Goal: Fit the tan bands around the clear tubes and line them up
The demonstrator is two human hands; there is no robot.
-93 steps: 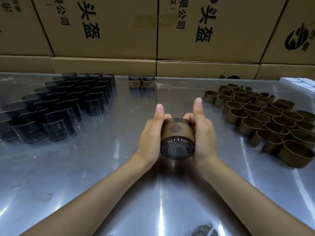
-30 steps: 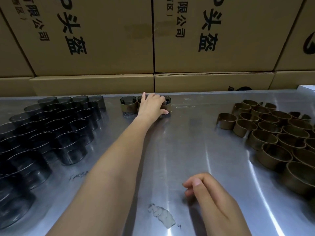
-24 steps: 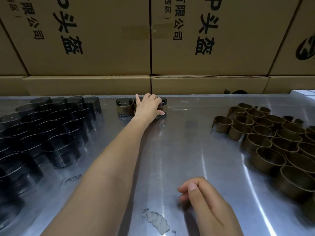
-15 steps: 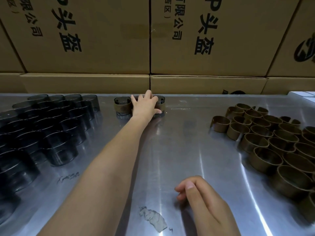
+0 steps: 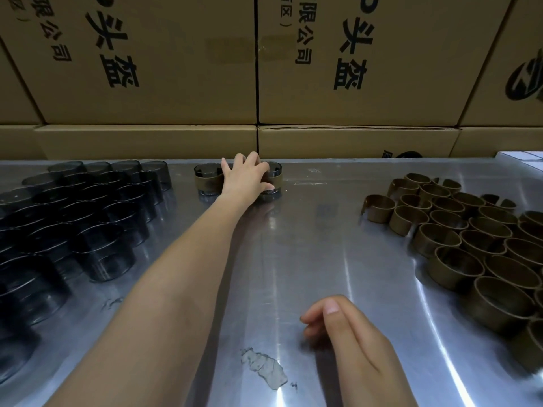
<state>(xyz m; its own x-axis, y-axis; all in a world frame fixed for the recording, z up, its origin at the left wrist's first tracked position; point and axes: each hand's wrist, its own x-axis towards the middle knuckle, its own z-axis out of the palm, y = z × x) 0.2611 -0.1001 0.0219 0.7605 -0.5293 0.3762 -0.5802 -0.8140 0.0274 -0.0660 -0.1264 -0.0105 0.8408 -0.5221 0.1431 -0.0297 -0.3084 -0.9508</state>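
My left hand (image 5: 244,179) is stretched to the back of the steel table (image 5: 299,248). It lies over a short row of banded tubes, fingers curled over the top and thumb against the front of the rightmost banded tube (image 5: 275,177). Another banded tube (image 5: 207,182) stands free just left of the hand; whatever is in between is hidden under the palm. Several bare dark clear tubes (image 5: 97,227) stand packed together on the left. Several loose tan bands (image 5: 470,245) crowd the right side. My right hand (image 5: 346,342) hovers low near the front, fingers loosely curled, holding nothing.
Stacked cardboard cartons (image 5: 176,69) wall off the table's far edge right behind the banded row. A scrap of peeled film (image 5: 264,368) is stuck to the table near the front. A white box corner (image 5: 520,155) shows at the far right.
Three seconds ago both hands held one banded tube at the middle. Since then my left hand carried it to the back row and has stayed there; my right hand dropped to the front.
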